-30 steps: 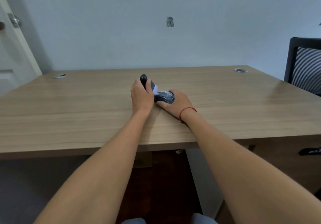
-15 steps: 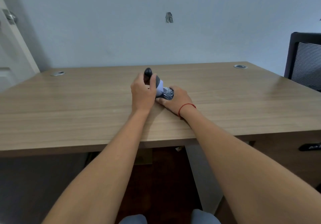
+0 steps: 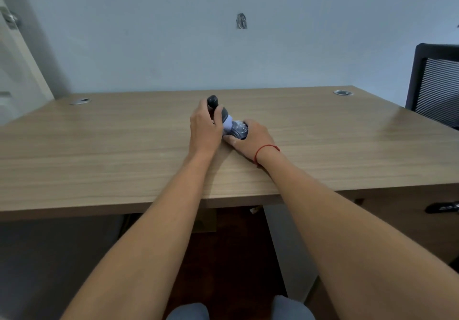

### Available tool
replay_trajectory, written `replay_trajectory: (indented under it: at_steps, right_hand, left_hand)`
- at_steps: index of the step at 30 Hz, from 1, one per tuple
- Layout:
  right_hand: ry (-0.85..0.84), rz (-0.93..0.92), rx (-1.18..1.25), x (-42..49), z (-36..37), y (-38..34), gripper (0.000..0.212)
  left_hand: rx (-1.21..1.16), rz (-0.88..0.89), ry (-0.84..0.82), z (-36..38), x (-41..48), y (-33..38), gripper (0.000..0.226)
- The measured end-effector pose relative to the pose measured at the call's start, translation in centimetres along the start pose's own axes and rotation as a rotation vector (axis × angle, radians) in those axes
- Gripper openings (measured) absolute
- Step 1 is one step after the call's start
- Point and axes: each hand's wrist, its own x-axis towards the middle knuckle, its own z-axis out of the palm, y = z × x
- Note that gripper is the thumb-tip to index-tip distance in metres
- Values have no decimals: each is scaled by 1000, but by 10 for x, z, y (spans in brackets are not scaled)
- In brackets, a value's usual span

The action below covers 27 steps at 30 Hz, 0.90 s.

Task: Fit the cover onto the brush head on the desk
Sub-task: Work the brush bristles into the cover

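Observation:
A brush with a dark grey handle (image 3: 213, 101) and a lilac collar (image 3: 227, 126) lies tilted on the wooden desk (image 3: 99, 140). My left hand (image 3: 205, 128) is wrapped around the handle, thumb over its dark body. A clear cover (image 3: 239, 130) with white print sits over the dark brush head, right against the lilac collar. My right hand (image 3: 252, 142) grips that cover from the right and rests on the desk. A red string circles my right wrist. The bristles are hidden by the cover and my fingers.
Two metal cable grommets sit at the desk's back corners, one on the left (image 3: 80, 101), one on the right (image 3: 343, 92). A black mesh chair (image 3: 436, 81) stands at the right. A white door (image 3: 15, 71) is at the left; the wall runs behind the desk.
The handle end has tipped up from lying low to pointing up and away. The cover has stayed against the brush head, and both hands have kept their grip.

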Motion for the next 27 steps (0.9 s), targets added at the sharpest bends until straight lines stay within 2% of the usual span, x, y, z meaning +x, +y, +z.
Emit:
replay_trajectory:
  at_steps: [3, 6, 11, 13, 16, 18, 20, 22, 25, 27]
  right_hand:
    - [8, 15, -20, -2, -1, -1, 53]
    - [34, 43, -51, -2, -2, -2, 58]
    - [38, 43, -16, -5, -5, -4, 54]
    - [24, 27, -17, -8, -6, -5, 49]
    - [7, 20, -80, -9, -6, -7, 46]
    - [7, 21, -97, -10, -7, -8, 45]
    - [12, 24, -83, -10, -7, -8, 47]
    - [18, 25, -63, -10, -6, -7, 47]
    - [29, 36, -76, -9, -5, -7, 48]
    - [26, 41, -73, -9, -5, -7, 45]
  left_hand:
    - [57, -35, 39, -2, 3, -6, 22]
    - [-32, -20, 93, -6, 3, -1, 20]
    - [44, -31, -9, -4, 5, -10, 17]
    - [64, -40, 16, -5, 6, -11, 16]
    - [-63, -16, 105, -6, 4, -3, 14]
    - [-66, -9, 67, -5, 2, -1, 15]
    - [29, -15, 9, -3, 3, -7, 17]
    - [79, -41, 32, -5, 5, -12, 17]
    - [-31, 0, 90, -6, 4, -5, 16]
    - [-38, 49, 42, -4, 0, -1, 16]
